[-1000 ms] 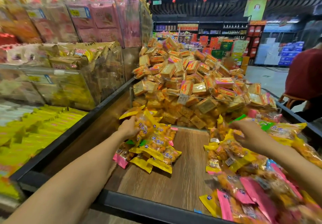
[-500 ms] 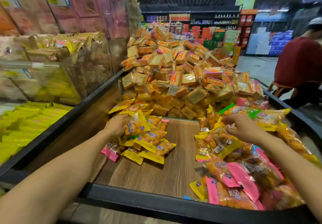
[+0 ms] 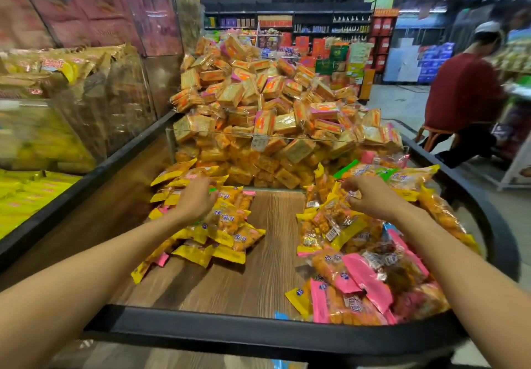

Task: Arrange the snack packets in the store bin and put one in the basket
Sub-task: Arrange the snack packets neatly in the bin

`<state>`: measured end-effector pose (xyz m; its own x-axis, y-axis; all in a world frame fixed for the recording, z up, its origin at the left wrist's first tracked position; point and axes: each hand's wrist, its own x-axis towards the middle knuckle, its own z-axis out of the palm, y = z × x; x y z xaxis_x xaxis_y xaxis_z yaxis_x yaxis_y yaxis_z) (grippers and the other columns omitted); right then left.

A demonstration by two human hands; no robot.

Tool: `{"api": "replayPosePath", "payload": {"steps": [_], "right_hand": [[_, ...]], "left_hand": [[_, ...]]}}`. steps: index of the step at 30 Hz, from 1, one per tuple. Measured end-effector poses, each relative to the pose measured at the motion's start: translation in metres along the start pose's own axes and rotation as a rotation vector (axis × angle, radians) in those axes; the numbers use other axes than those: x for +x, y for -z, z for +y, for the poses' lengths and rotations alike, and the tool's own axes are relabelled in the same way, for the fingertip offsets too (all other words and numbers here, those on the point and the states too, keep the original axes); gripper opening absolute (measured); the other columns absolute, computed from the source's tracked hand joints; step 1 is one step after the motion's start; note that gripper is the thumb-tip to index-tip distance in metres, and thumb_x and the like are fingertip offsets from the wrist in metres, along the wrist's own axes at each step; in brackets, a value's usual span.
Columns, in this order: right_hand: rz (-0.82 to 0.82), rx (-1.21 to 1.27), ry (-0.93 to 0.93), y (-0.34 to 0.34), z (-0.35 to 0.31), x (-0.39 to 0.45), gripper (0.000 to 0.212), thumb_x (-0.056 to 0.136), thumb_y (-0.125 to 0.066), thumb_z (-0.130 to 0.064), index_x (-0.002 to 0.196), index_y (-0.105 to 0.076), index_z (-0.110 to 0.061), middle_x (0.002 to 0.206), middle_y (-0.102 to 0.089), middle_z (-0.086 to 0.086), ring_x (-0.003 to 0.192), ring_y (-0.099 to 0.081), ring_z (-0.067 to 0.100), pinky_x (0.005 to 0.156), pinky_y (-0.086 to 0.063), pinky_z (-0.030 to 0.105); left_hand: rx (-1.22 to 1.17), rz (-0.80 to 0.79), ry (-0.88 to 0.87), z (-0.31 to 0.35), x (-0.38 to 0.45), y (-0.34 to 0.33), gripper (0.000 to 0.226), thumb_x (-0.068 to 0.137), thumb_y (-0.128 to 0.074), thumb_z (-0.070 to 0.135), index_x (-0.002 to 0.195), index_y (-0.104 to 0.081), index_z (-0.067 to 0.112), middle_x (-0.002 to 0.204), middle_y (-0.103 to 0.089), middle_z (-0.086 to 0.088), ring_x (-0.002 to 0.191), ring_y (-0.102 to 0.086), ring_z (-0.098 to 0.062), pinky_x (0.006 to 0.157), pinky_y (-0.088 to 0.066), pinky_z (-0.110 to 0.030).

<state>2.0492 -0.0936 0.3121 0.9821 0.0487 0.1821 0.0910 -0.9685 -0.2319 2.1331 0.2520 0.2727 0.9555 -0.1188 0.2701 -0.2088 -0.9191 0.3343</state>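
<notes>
The store bin has a wooden floor [image 3: 273, 253] and a black rim [image 3: 258, 328]. Two piles of snack packets lie in it. The left pile [image 3: 230, 230] is mostly yellow packets, and my left hand [image 3: 198, 200] rests flat on top of it with fingers stretched forward. The right pile [image 3: 359, 271] mixes yellow, pink and green packets. My right hand [image 3: 370, 196] sits on its far part, with curled fingers and thumb pinching the edge of a packet [image 3: 352, 195]. No basket is in view.
A glass divider [image 3: 287, 136] at the back of the bin holds a tall heap of cracker packs [image 3: 273, 95]. Clear bins of other snacks [image 3: 71, 104] stand on the left. A person in a red shirt [image 3: 462, 93] sits in the aisle at right.
My left hand has let go of the yellow packet it held and now lies flat on the left pile, a little further right. My right hand has stayed on the right pile.
</notes>
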Motion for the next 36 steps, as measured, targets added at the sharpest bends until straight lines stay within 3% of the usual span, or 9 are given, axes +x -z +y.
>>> {"api": "replayPosePath", "payload": {"steps": [2, 4, 8, 10, 13, 16, 21, 32, 36], "right_hand": [[-0.004, -0.007, -0.002, 0.001, -0.001, 0.001, 0.039, 0.091, -0.057, -0.012, 0.129, -0.056, -0.009, 0.128, -0.06, 0.01, 0.117, -0.055, 0.027, 0.097, -0.046, 0.041], [-0.002, -0.002, 0.0, 0.0, -0.001, 0.003, 0.038, 0.091, -0.057, -0.013, 0.129, -0.057, -0.009, 0.128, -0.06, 0.009, 0.118, -0.055, 0.026, 0.097, -0.046, 0.041], [-0.008, -0.01, 0.024, -0.002, 0.001, 0.003, 0.035, 0.091, -0.059, -0.012, 0.126, -0.058, -0.007, 0.125, -0.061, 0.012, 0.116, -0.056, 0.026, 0.096, -0.046, 0.038], [-0.004, -0.013, 0.034, -0.003, 0.0, 0.003, 0.035, 0.091, -0.059, -0.013, 0.125, -0.058, -0.006, 0.124, -0.062, 0.012, 0.115, -0.056, 0.027, 0.095, -0.046, 0.038], [-0.008, -0.004, 0.036, -0.004, 0.0, 0.004, 0.035, 0.091, -0.059, -0.014, 0.126, -0.058, -0.006, 0.123, -0.062, 0.012, 0.114, -0.057, 0.027, 0.095, -0.047, 0.04], [-0.013, 0.015, 0.039, -0.006, -0.002, 0.004, 0.037, 0.091, -0.059, -0.014, 0.127, -0.057, -0.007, 0.125, -0.061, 0.011, 0.116, -0.056, 0.026, 0.098, -0.046, 0.041], [-0.019, 0.047, 0.059, -0.007, -0.01, -0.001, 0.037, 0.093, -0.058, -0.016, 0.129, -0.056, -0.008, 0.127, -0.061, 0.011, 0.116, -0.057, 0.026, 0.098, -0.047, 0.04], [0.019, -0.075, 0.143, -0.006, -0.041, -0.015, 0.032, 0.095, -0.053, -0.02, 0.126, -0.054, -0.016, 0.125, -0.057, 0.007, 0.117, -0.052, 0.026, 0.092, -0.048, 0.044], [0.022, -0.003, 0.237, 0.002, -0.078, -0.008, 0.034, 0.098, -0.048, -0.035, 0.121, -0.056, -0.012, 0.119, -0.061, 0.007, 0.112, -0.056, 0.026, 0.093, -0.045, 0.047]], "left_hand": [[-0.177, -0.081, -0.042, 0.054, -0.011, -0.009, 0.029, 0.096, -0.053, 0.024, 0.113, -0.063, 0.003, 0.108, -0.063, -0.009, 0.107, -0.057, -0.025, 0.087, -0.045, -0.032], [-0.351, -0.372, -0.029, 0.103, -0.027, -0.024, 0.034, 0.096, -0.052, 0.036, 0.102, -0.065, 0.005, 0.092, -0.059, -0.008, 0.09, -0.059, -0.023, 0.074, -0.048, -0.031], [-0.442, -0.918, 0.135, 0.159, -0.051, -0.057, 0.058, 0.091, -0.05, 0.056, 0.122, -0.054, 0.007, 0.11, -0.059, -0.015, 0.097, -0.061, -0.026, 0.076, -0.048, -0.033], [-0.468, -0.979, 0.196, 0.169, -0.056, -0.07, 0.037, 0.089, -0.06, 0.044, 0.101, -0.056, 0.009, 0.092, -0.061, -0.012, 0.076, -0.061, -0.019, 0.061, -0.05, -0.025], [-0.55, -0.964, 0.326, 0.174, -0.055, -0.08, 0.026, 0.088, -0.065, 0.017, 0.071, -0.047, 0.011, 0.06, -0.05, -0.003, 0.042, -0.048, -0.007, 0.034, -0.038, -0.016], [-0.61, -0.994, 0.408, 0.171, -0.054, -0.082, 0.027, 0.089, -0.065, 0.014, 0.069, -0.046, 0.01, 0.043, -0.051, 0.001, 0.037, -0.044, -0.004, 0.034, -0.042, -0.016], [-0.626, -0.962, 0.453, 0.167, -0.052, -0.071, 0.018, 0.087, -0.065, 0.009, 0.077, -0.051, 0.002, 0.056, -0.063, -0.01, 0.048, -0.061, -0.016, 0.054, -0.054, -0.026], [-0.861, -0.51, 0.334, 0.094, -0.043, 0.028, 0.033, 0.072, -0.077, -0.004, 0.093, -0.054, 0.007, 0.06, -0.061, -0.008, 0.043, -0.056, -0.014, 0.052, -0.058, -0.032], [-0.837, -0.464, 0.137, 0.066, -0.047, 0.058, 0.048, 0.069, -0.08, 0.0, 0.111, -0.058, 0.008, 0.092, -0.067, -0.011, 0.07, -0.067, -0.019, 0.054, -0.055, -0.026]]}}
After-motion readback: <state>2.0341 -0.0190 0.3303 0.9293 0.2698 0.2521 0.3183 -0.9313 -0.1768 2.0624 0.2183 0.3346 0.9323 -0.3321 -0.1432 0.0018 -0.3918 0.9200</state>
